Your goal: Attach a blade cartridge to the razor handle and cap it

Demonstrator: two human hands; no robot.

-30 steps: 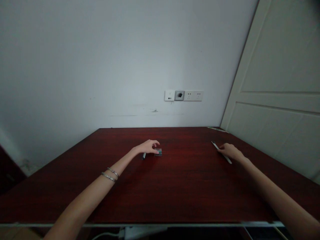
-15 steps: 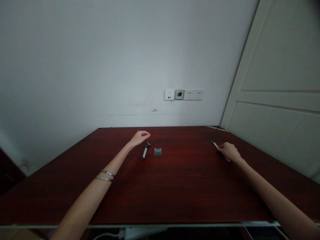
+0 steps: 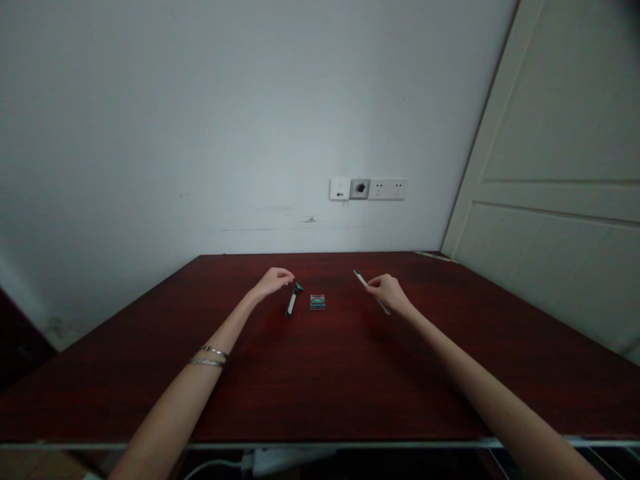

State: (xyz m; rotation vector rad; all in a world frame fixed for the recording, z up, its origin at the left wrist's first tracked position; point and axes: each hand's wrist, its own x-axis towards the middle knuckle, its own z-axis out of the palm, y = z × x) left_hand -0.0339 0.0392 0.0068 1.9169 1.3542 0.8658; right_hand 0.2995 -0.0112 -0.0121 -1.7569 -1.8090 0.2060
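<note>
My left hand (image 3: 273, 281) hovers over the left middle of the table, thumb and fingers closed in a pinch with nothing visible in them. Just below its fingertips lies a razor (image 3: 293, 301), green-and-dark head away from me, pale handle towards me. To the razor's right sits a small clear case (image 3: 317, 303) with green contents. My right hand (image 3: 389, 291) pinches a slim white stick (image 3: 361, 278) with a dark tip around its middle. The tip points away and to the left; what kind of stick it is, I cannot tell.
All this is on a dark red wooden table (image 3: 310, 373). Behind stands a white wall with a row of sockets (image 3: 367, 189). A pale panelled door (image 3: 550, 187) borders the right side. A thin pale strip (image 3: 436, 257) lies at the far right corner.
My right hand has carried the white stick leftward, from the table's right side towards the case. My left hand has shifted slightly left and down, still pinched.
</note>
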